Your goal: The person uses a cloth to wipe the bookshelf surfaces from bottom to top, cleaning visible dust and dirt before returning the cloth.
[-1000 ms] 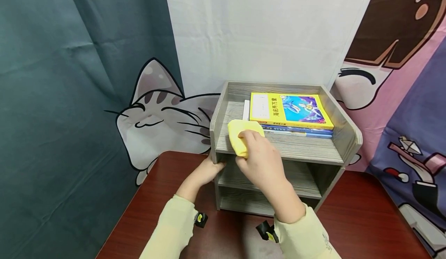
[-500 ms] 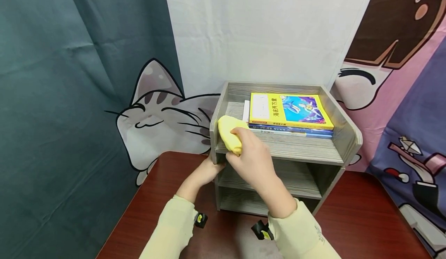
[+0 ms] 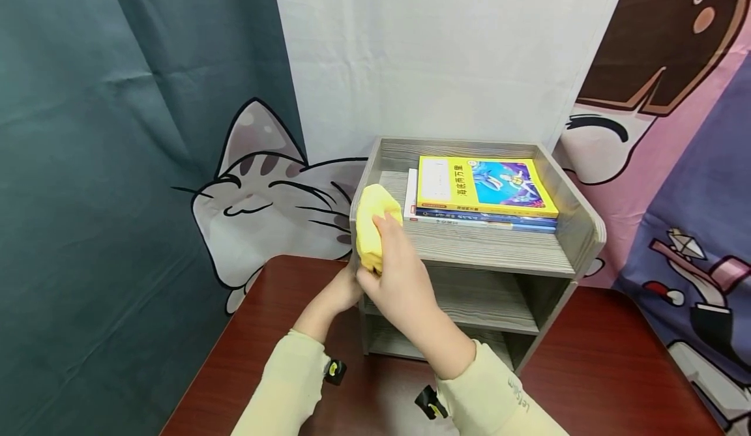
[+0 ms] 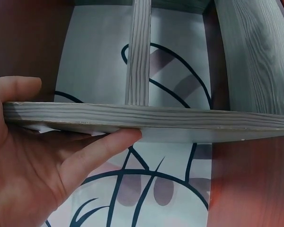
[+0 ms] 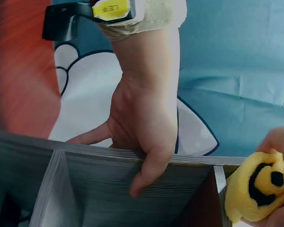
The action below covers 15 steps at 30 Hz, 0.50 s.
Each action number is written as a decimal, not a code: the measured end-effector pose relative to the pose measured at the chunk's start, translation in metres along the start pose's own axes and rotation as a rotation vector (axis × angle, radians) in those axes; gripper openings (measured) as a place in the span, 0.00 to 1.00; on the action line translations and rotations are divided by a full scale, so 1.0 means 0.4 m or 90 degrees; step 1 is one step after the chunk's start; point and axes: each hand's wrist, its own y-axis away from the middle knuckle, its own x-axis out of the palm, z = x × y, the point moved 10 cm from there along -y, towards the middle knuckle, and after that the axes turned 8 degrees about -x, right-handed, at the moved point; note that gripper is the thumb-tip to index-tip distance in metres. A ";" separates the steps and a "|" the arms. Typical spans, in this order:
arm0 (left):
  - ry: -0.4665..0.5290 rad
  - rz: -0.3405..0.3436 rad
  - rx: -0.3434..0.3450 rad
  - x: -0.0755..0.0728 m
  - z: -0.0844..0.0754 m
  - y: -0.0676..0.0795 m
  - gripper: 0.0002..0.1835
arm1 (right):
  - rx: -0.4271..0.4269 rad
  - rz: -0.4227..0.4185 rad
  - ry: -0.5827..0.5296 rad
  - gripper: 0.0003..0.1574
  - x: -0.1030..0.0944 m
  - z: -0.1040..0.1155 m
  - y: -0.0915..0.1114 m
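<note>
A yellow cloth [image 3: 369, 227], folded into a pad, is gripped by my right hand [image 3: 401, 279] against the upper left side panel of a grey wood-grain shelf [image 3: 493, 253]. Black markings show on the cloth [image 5: 262, 187] in the right wrist view, where only part of my right hand [image 5: 281, 142] appears. Lower on the same panel, my left hand [image 3: 340, 292] holds its front edge. The left wrist view has the thumb of my left hand [image 4: 33, 175] on one side of the panel's edge [image 4: 180, 116] and its fingers on the other.
On the shelf's top level lies a stack of books, a yellow one [image 3: 487, 185] uppermost. Beneath are lower compartments [image 3: 475, 296]. The shelf stands on a dark red table [image 3: 592, 358]. Behind hangs a curtain [image 3: 457, 51] with cartoon prints at its sides.
My right hand has moved left with the yellow cloth, from over the top board to the left side panel. My left hand keeps its hold on the panel.
</note>
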 end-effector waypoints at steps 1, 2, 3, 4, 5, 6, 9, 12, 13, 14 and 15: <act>0.002 -0.002 0.004 -0.001 -0.003 0.000 0.26 | -0.009 0.018 0.021 0.45 0.006 0.005 0.000; 0.005 -0.004 0.005 -0.003 -0.003 0.001 0.27 | -0.018 0.037 0.040 0.47 0.012 0.009 0.000; 0.010 -0.006 0.007 -0.004 -0.005 0.002 0.29 | -0.027 0.054 0.058 0.48 0.017 0.014 0.000; 0.014 -0.009 0.007 -0.005 -0.005 0.002 0.30 | -0.033 0.070 0.074 0.49 0.021 0.017 -0.001; 0.015 -0.013 0.006 -0.007 -0.005 0.004 0.30 | -0.037 0.086 0.089 0.50 0.023 0.018 -0.003; 0.019 -0.015 0.001 -0.008 -0.003 0.004 0.29 | -0.040 0.102 0.102 0.51 0.025 0.019 -0.005; 0.012 -0.023 -0.020 -0.010 0.007 0.005 0.28 | -0.048 0.152 0.121 0.53 0.030 0.015 -0.012; 0.000 -0.024 -0.032 -0.009 0.013 0.003 0.26 | -0.042 0.218 0.115 0.53 0.035 0.004 -0.019; -0.007 -0.024 -0.026 -0.007 0.013 0.002 0.25 | -0.041 0.241 0.108 0.53 0.037 0.000 -0.023; -0.005 -0.021 -0.023 -0.006 0.012 0.001 0.25 | -0.037 0.265 0.100 0.53 0.039 -0.004 -0.026; -0.004 -0.018 -0.019 -0.004 0.011 0.001 0.23 | -0.035 0.291 0.092 0.53 0.042 -0.008 -0.030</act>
